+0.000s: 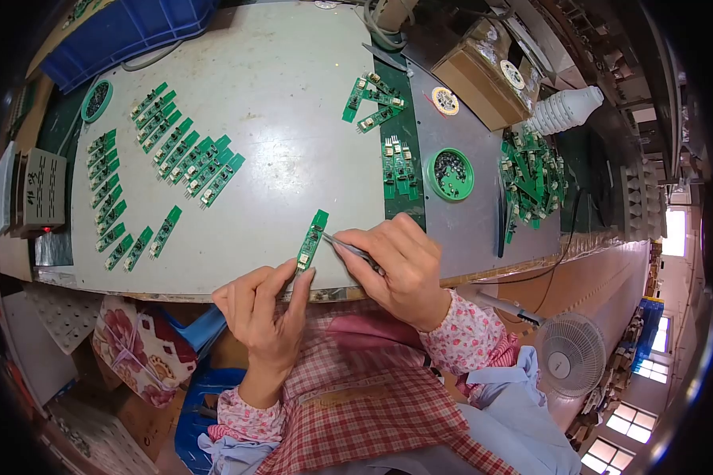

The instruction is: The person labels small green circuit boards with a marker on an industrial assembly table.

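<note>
A narrow green circuit board (313,238) stands out from my left hand (265,317), whose thumb and fingers pinch its lower end. My right hand (396,265) is closed round grey metal tweezers (351,248). The tweezer tips reach the right side of the board near a dark component; whether they grip a part is too small to tell. Closest on the bench is a single similar board (165,231), left of my hands. Right of the middle, a round green dish (451,175) holds small dark parts.
Rows of boards (190,162) lie on the left of the bench (285,103). More boards (374,101) sit at the back, and a heap (533,186) lies right. Around them are a blue bin (127,39), a cardboard box (483,75), a labelled grey box (43,188) and a fan (570,354).
</note>
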`<control>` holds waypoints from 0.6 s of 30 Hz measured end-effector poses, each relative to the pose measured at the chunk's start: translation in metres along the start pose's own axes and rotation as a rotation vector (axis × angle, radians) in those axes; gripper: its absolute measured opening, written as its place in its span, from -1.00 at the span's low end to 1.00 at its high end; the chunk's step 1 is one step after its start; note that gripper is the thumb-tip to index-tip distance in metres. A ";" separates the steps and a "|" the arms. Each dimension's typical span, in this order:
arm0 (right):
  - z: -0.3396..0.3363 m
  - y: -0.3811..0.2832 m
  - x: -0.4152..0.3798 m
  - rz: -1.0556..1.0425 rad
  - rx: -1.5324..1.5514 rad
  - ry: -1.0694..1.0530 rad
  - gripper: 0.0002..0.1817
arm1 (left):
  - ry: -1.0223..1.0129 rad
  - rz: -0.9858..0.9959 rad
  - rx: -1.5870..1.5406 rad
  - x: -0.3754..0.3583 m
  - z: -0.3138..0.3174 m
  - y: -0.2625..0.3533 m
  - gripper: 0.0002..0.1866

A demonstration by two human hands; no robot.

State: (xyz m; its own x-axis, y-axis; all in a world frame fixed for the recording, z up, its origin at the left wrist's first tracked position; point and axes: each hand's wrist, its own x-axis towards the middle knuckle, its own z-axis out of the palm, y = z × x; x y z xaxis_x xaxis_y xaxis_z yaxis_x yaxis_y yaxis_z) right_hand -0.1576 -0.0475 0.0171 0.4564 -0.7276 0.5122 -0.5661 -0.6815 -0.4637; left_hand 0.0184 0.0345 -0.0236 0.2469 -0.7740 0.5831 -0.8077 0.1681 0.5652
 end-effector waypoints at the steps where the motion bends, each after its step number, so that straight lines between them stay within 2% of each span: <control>1: 0.001 0.000 0.001 -0.009 -0.004 0.001 -0.77 | -0.005 -0.004 -0.003 0.001 0.000 0.000 -0.61; 18: 0.003 -0.002 0.008 -0.043 -0.078 -0.072 -0.78 | -0.012 -0.036 -0.015 0.004 -0.001 0.004 -0.60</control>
State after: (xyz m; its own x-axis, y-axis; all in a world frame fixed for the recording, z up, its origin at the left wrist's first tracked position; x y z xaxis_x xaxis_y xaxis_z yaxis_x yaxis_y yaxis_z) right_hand -0.1509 -0.0521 0.0201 0.5278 -0.7033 0.4762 -0.5955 -0.7062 -0.3829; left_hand 0.0168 0.0328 -0.0187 0.2693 -0.7868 0.5554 -0.7904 0.1490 0.5942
